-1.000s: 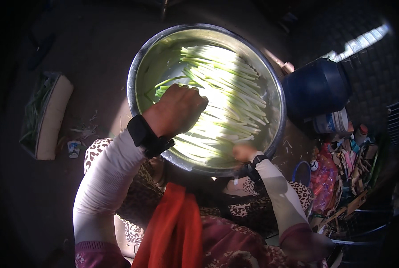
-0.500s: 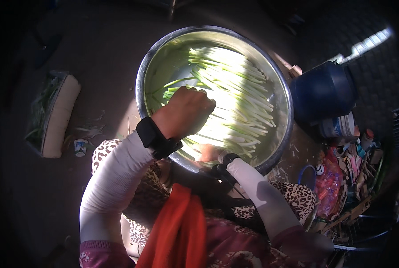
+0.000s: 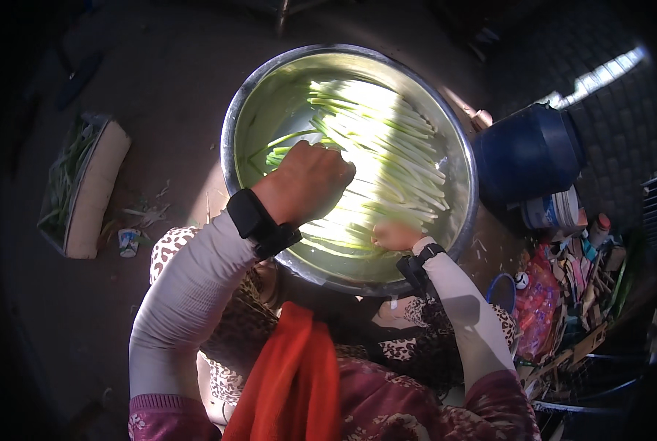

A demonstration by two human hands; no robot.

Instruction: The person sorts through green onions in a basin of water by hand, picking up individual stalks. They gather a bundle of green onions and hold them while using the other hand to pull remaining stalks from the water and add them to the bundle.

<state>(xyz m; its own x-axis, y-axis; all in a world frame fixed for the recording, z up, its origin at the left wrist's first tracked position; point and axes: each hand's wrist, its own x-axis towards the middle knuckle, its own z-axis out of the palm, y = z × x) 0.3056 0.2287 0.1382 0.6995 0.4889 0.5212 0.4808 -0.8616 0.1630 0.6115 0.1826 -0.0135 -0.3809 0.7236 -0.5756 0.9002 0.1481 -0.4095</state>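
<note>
Lying on the floor at my far left, a pale-sided container (image 3: 98,192) holds long green leaves, its length running nearly up and down in my view. A small paper cup (image 3: 129,242) sits beside its lower end.

Next comes the round metal basin (image 3: 229,140), right in front of my knees, with the stalks (image 3: 405,173) spread inside it. Their long axis runs crosswise, dipping toward the lower right: the greener ends point left, the white ends point right, and most lie roughly parallel. A thin green one strays to the left, angled upward to its right.

My left hand (image 3: 305,181) is over the left part of the stalks, back upward, knuckles toward the upper right, with the forearm rising slantwise from the lower left. Its fingers curl under, out of sight, so I cannot tell how tightly they close or whether they have hold of anything.

My right hand (image 3: 397,235) is lower, at the near right edge of the stalks, the forearm slanting up and leftward from the lower right. Its fingers look bent but are blurred; I cannot tell how far they part or what they hold.

Just right of the basin leans a dark blue barrel (image 3: 530,154).
</note>
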